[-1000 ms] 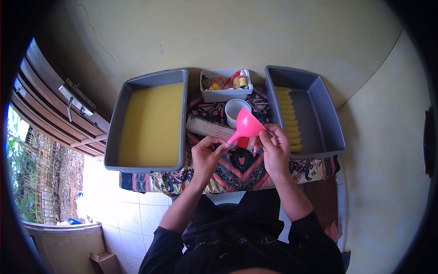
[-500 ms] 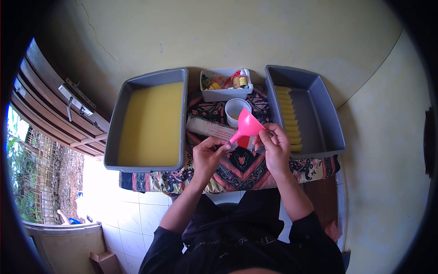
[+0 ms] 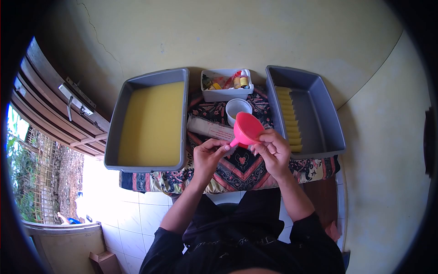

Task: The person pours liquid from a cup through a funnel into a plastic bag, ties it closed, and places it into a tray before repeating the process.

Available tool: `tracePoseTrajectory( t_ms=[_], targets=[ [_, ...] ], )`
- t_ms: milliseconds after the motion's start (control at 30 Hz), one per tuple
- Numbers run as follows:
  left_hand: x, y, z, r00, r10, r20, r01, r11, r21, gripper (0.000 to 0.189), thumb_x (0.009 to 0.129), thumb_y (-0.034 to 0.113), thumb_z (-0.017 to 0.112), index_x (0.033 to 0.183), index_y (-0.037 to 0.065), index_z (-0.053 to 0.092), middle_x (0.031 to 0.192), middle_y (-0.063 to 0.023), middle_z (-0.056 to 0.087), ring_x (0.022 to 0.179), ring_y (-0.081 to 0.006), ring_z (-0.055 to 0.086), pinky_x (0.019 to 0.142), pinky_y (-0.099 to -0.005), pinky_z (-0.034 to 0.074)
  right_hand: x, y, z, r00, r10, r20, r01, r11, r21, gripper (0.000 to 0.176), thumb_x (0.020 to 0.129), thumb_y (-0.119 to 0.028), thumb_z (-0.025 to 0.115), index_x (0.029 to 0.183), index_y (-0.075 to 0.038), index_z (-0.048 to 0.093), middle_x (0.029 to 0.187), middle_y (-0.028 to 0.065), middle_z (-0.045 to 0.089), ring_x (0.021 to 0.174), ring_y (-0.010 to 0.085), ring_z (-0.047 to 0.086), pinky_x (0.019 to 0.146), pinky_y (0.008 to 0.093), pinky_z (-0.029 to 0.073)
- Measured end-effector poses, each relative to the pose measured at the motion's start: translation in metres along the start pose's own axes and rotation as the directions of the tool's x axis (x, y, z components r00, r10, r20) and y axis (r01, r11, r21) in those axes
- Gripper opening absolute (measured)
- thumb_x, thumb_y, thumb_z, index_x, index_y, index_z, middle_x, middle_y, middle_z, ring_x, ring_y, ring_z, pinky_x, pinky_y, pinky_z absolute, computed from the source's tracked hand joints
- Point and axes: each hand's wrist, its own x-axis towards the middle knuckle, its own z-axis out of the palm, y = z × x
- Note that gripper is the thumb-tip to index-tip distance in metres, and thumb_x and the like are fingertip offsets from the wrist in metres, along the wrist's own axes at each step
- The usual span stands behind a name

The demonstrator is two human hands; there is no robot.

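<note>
A pink plastic funnel (image 3: 247, 129) is held over the front middle of the table, tilted so its wide mouth faces up and toward me. The thumb and fingers of my right hand (image 3: 273, 148) grip its rim on the right side. On the other side, my left hand (image 3: 209, 155) pinches the narrow spout; whether a thin clear plastic piece is also between those fingers is hard to make out. Just behind the funnel stands a white tub (image 3: 238, 108). A pale package with red print (image 3: 210, 128) lies behind my left hand, partly covered by the funnel.
A large grey bin (image 3: 182, 137) of yellow liquid stands left. In the right grey bin (image 3: 319, 114) lies a row of yellow strips. A white box (image 3: 226, 95) with small bottles sits at the back wall. Patterned cloth (image 3: 242, 176) covers the table.
The funnel has turned, its mouth now showing more toward me, and sits slightly lower. My right hand has shifted its fingers along the rim. The left hand has barely moved.
</note>
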Motion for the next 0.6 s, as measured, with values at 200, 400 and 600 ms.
tracePoseTrajectory(
  t_ms=[200, 400, 600],
  targets=[
    [-0.003, 0.002, 0.000, 0.995, -0.093, 0.030, 0.096, 0.989, -0.114, 0.016, 0.085, 0.006, 0.069, 0.098, -0.004, 0.067, 0.093, -0.0086, 0.067, 0.078, -0.0125, 0.065, 0.062, -0.0234, 0.055, 0.003, -0.006, 0.000, 0.995, -0.082, 0.054, 0.094, 0.954, -0.286, 0.013, 0.080, -0.002, 0.071, 0.089, 0.000, 0.062, 0.086, 0.0094, 0.062, 0.074, 0.0174, 0.063, 0.063, 0.0265, 0.050],
    [-0.004, -0.005, -0.001, 0.996, -0.063, 0.058, 0.072, 0.982, -0.172, 0.019, 0.090, 0.010, 0.064, 0.104, -0.003, 0.063, 0.094, -0.0080, 0.068, 0.080, -0.0125, 0.065, 0.057, -0.0237, 0.054, 0.007, -0.008, 0.004, 0.992, -0.095, 0.083, 0.117, 0.941, -0.318, 0.014, 0.079, -0.003, 0.073, 0.089, -0.002, 0.062, 0.084, 0.0089, 0.063, 0.074, 0.0189, 0.063, 0.064, 0.0278, 0.050],
    [-0.006, 0.009, -0.003, 0.983, -0.126, 0.130, 0.153, 0.962, -0.225, 0.021, 0.090, 0.004, 0.062, 0.109, -0.004, 0.058, 0.097, -0.0099, 0.067, 0.090, -0.0158, 0.065, 0.085, -0.0324, 0.052, 0.009, -0.009, 0.007, 0.991, -0.103, 0.091, 0.126, 0.943, -0.307, 0.014, 0.079, -0.003, 0.072, 0.089, -0.002, 0.062, 0.085, 0.0094, 0.064, 0.074, 0.0192, 0.064, 0.064, 0.0279, 0.050]
  ],
)
